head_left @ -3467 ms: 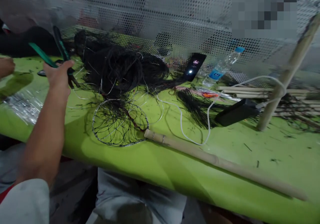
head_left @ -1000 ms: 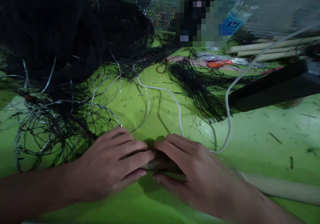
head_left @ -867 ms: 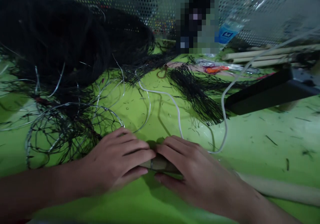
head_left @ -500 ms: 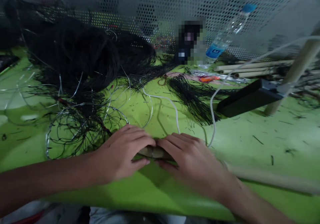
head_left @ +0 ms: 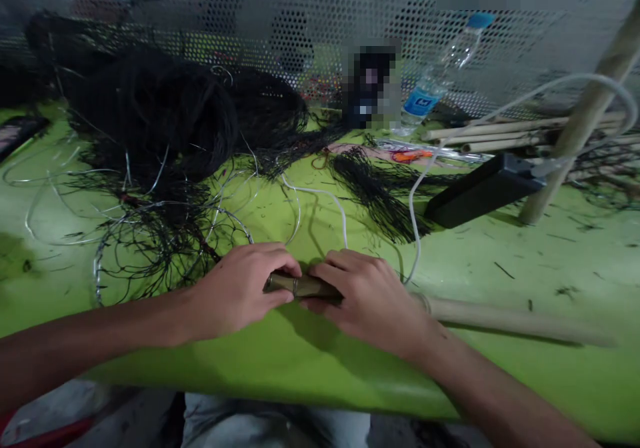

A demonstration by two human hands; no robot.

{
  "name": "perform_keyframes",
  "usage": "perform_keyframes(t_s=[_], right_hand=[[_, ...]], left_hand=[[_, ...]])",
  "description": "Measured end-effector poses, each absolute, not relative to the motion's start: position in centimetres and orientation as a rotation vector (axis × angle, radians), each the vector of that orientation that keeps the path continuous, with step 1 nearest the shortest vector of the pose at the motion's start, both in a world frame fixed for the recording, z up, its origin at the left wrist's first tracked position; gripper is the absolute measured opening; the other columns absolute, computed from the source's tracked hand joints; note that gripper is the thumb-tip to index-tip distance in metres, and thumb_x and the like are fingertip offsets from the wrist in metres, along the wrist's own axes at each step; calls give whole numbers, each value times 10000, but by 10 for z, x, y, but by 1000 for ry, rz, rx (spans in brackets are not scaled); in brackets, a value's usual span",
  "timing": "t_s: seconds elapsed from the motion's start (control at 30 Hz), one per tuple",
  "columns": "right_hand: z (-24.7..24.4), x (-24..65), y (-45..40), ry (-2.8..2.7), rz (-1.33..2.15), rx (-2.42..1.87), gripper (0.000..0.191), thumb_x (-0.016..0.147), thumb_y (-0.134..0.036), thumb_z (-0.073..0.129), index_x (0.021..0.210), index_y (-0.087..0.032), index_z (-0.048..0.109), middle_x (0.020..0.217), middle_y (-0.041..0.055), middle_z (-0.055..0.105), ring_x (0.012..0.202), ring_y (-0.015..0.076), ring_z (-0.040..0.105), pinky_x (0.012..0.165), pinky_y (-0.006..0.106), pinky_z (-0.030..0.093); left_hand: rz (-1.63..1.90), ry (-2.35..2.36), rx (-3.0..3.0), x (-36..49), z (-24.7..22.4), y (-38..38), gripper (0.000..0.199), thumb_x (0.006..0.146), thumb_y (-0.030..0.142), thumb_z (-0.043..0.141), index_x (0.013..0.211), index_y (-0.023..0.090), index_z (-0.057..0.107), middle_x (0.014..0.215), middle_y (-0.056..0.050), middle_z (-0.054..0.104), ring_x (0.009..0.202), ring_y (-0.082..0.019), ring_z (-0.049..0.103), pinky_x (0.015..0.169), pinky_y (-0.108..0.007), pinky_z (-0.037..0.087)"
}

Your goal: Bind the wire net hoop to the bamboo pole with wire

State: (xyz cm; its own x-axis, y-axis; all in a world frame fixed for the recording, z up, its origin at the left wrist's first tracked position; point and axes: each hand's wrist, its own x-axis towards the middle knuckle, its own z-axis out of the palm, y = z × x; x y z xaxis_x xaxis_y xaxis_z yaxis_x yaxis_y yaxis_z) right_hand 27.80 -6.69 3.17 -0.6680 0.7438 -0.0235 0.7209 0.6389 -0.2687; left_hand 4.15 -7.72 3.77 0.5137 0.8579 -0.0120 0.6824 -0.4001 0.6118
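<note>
A bamboo pole [head_left: 316, 287] lies crosswise near the front of the green table, its bare length [head_left: 510, 318] reaching out to the right. My left hand [head_left: 245, 288] is closed round the pole's left end, beside a thin ring on it. Close by, my right hand [head_left: 367, 298] grips the same pole from above, thumb in front; a short stretch shows between the hands. Black netting on a wire hoop [head_left: 97, 271] spreads beside my left hand. A white cord [head_left: 413, 218] runs down behind my right hand.
A big heap of black net [head_left: 150, 115] fills the back left. Behind stand a perforated metal panel [head_left: 330, 8] and a water bottle [head_left: 425, 95]. At the right are a black box [head_left: 483, 191], an upright pole [head_left: 580, 128] and a stack of sticks [head_left: 500, 135].
The view has shifted a little. My left fingers have opened out slightly round the pole's end, and more of the pole shows between my hands. Both hands still hold it.
</note>
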Motion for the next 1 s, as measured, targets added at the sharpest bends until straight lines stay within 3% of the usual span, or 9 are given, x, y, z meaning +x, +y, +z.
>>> perform_keyframes(t_s=[0.43,0.6,0.67,0.77,0.8,0.87,0.93,0.97,1.0], right_hand=[[37,273,-66,-2675,579,-1345,234,838,-438,791,950,-254,702,862,-11,653,784,139,565,668,283,239],[51,282,-62,-2644,722,-1142,319,944,-484,683,1169,-260,704,988,6,706,849,124,637,713,249,385],[65,286,-46,-2548,637,-1169,286,1017,-382,569,1206,-220,710,1031,32,732,848,109,659,734,234,430],[96,290,9,-2500,226,-1499,374,1012,-269,470,1244,-135,730,1077,69,755,853,115,674,751,231,434],[106,291,35,-2506,33,-1655,450,1004,-303,424,1268,-99,726,1111,75,748,942,147,680,766,243,419],[120,294,92,-2522,-33,-1760,698,1015,-340,161,1301,54,662,1279,113,664,1146,188,621,827,284,376],[122,297,148,-2514,-37,-1891,633,1104,-323,180,1165,37,697,1389,107,566,1099,96,629,928,211,461],[118,299,172,-2517,-34,-1929,682,1080,-310,130,1212,108,653,1450,120,483,1107,63,608,946,186,435],[111,302,193,-2474,-54,-1958,405,1024,-386,594,1277,-70,618,1302,142,612,1106,157,641,962,347,580]], left_hand=[[488,1212,2344,38,29,-84,185,886,195,748,1059,241,701,964,-9,726,870,-206,688,762,-342,509],[455,1186,2400,34,23,-83,214,898,209,714,1099,222,644,991,-26,712,904,-225,682,762,-360,511],[442,1160,2441,34,21,-84,222,918,209,685,1129,220,619,1013,-34,707,921,-231,679,771,-371,514],[425,1132,2482,33,18,-85,241,958,225,640,1193,227,588,1068,-46,696,973,-244,675,809,-394,523],[421,1129,2490,32,18,-85,250,967,233,628,1213,228,580,1078,-49,691,986,-249,675,818,-402,527],[423,1125,2504,32,17,-86,269,977,242,615,1242,231,566,1103,-54,686,1010,-258,677,840,-416,536],[423,1125,2523,31,16,-88,283,984,241,615,1260,238,554,1123,-50,686,1022,-260,679,859,-426,544],[424,1125,2538,30,16,-89,289,987,239,619,1267,241,548,1129,-46,686,1022,-260,680,862,-428,547],[427,1121,2556,30,16,-90,296,989,235,624,1273,242,541,1135,-43,687,1024,-260,680,862,-429,550]])
